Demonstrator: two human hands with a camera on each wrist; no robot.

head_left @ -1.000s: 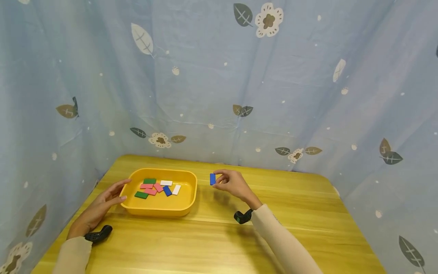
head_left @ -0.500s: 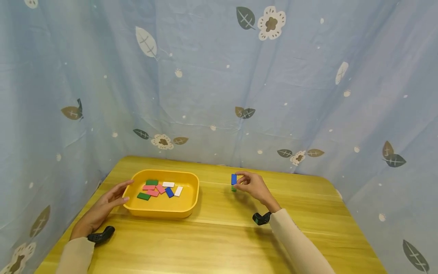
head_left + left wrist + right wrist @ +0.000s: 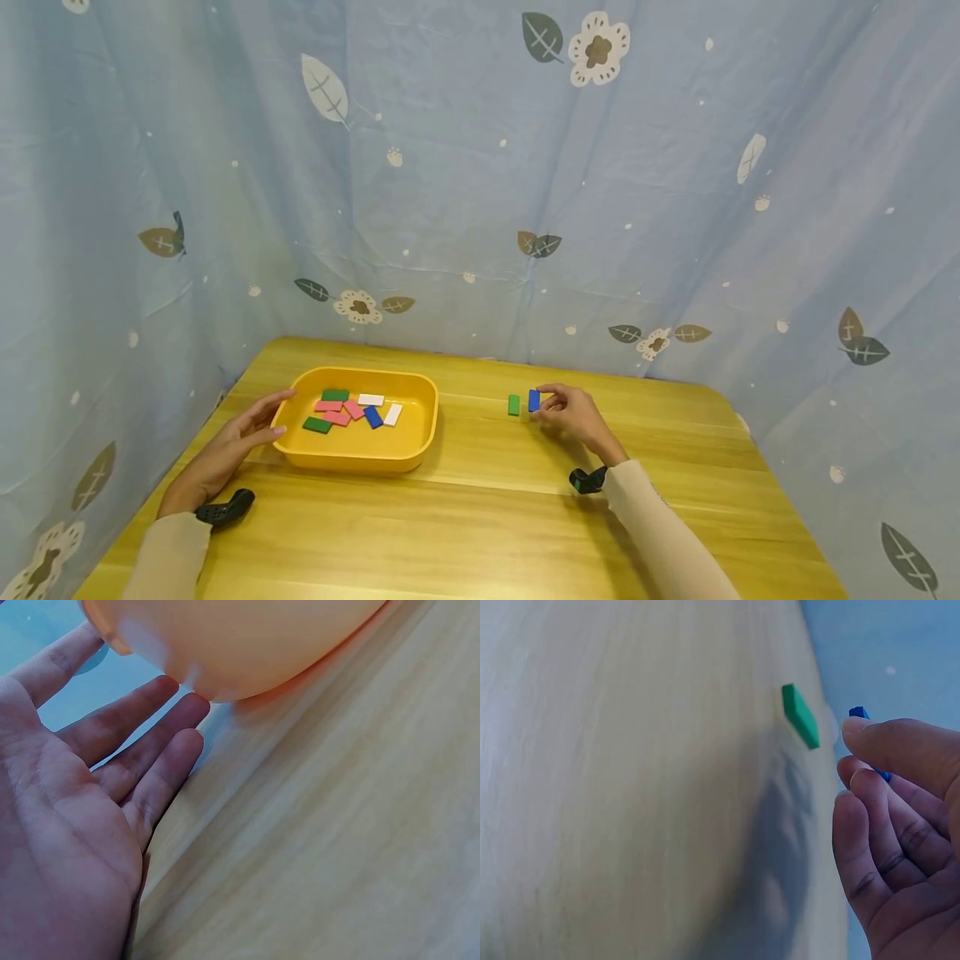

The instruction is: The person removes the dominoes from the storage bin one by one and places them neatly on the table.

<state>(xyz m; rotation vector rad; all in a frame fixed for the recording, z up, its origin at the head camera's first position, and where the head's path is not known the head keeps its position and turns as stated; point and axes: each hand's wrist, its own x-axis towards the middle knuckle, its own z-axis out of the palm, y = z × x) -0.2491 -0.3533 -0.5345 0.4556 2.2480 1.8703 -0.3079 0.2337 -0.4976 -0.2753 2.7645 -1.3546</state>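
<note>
The left hand (image 3: 232, 447) is resting its fingertips against the left rim of the yellow tray (image 3: 352, 462), its fingers reaching out relaxed and gripping nothing; so light a touch should be enough for steadying the tray without shoving it. Inside the tray, two green tiles (image 3: 317, 426), three pink tiles (image 3: 336, 419), two white tiles (image 3: 392, 415) and one loose blue tile (image 3: 373, 417) are lying in a cluster. To the right of the tray, well apart from it, a lone green tile (image 3: 513, 405) is sitting on the tabletop (image 3: 420, 533), apparently standing on end. Just beyond, farther right of the tray, the right hand (image 3: 574, 415) is pinching a held blue tile (image 3: 534, 401) between thumb and fingers, roughly upright, with a gap separating it from its green neighbour; whether its lower edge is meeting the wood is hard to tell. Working well here probably means holding the blue tile plumb, keeping the fingers clear of the green one, and loosening the pinch evenly only when the base is bearing squarely.
</note>
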